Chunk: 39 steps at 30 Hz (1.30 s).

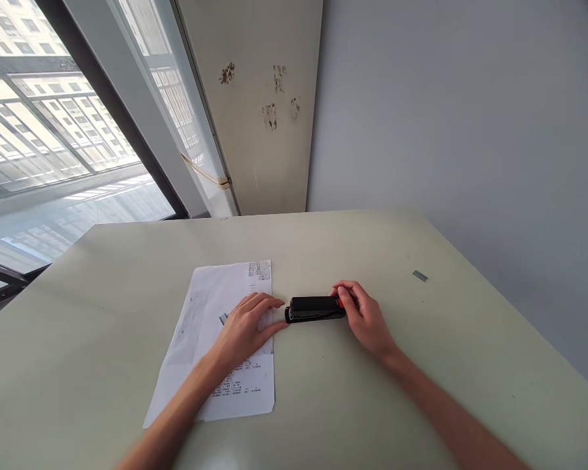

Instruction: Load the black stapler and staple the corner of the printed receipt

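A black stapler [313,309] with a red part at its right end lies lengthwise on the pale table, just right of some printed paper [191,352]. My right hand [362,316] grips its right end, thumb over the red part. Across the paper's right edge reaches my left hand [249,325], thumb and fingers apart around the stapler's left end, holding nothing. Part of a small grey staple strip [223,318] shows on the paper beside my left hand; the rest is hidden by the hand.
Another small grey strip [420,276] lies toward the right side of the table [372,405]. Beyond the table are a grey wall at the right, a stained light panel, and windows at the left.
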Each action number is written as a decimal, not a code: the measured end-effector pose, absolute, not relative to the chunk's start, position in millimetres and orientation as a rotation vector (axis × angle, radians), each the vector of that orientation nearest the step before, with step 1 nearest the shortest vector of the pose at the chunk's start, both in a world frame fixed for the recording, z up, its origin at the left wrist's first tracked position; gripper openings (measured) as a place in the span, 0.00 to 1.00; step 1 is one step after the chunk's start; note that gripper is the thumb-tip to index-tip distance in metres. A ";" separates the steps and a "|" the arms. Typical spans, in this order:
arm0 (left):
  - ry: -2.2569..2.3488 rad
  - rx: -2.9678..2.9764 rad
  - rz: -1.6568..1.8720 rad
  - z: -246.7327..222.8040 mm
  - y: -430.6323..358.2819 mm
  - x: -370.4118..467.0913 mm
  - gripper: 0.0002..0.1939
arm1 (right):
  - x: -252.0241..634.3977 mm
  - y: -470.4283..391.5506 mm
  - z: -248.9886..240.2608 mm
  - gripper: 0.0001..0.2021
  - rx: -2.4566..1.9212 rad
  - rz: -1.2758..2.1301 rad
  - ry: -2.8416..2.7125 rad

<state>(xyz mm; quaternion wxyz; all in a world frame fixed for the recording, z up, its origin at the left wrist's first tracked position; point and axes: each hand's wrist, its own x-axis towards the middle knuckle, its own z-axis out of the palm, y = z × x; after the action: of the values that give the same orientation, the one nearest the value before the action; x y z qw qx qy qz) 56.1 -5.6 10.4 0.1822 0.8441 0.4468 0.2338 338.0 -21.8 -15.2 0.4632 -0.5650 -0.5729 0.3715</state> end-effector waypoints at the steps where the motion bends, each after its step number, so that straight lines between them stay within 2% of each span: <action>1: 1.251 2.393 0.653 10.7 -6.5 54.8 0.15 | 338.0 -22.1 -15.2 0.18 -1.399 0.907 -1.422; 11: 1.170 2.442 0.700 10.4 -1.6 66.8 0.13 | 340.1 -23.1 -15.2 0.21 -1.450 0.873 -1.499; 20: 1.168 2.468 0.719 10.2 2.7 80.8 0.08 | 340.4 -23.4 -11.3 0.20 -1.445 0.890 -1.509; 31: 1.199 2.436 0.714 5.9 2.6 79.9 0.10 | 343.6 -26.1 -4.4 0.22 -1.450 0.850 -1.562; 39: 1.203 2.505 0.684 7.5 3.2 80.8 0.12 | 352.7 -25.5 -8.9 0.16 -1.337 0.791 -1.892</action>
<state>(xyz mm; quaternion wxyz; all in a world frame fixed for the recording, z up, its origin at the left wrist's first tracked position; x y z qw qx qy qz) 80.8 3.2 7.5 0.1392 0.8668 0.4163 0.2366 352.7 -25.5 -8.9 0.3399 -0.5136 -0.7268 0.3041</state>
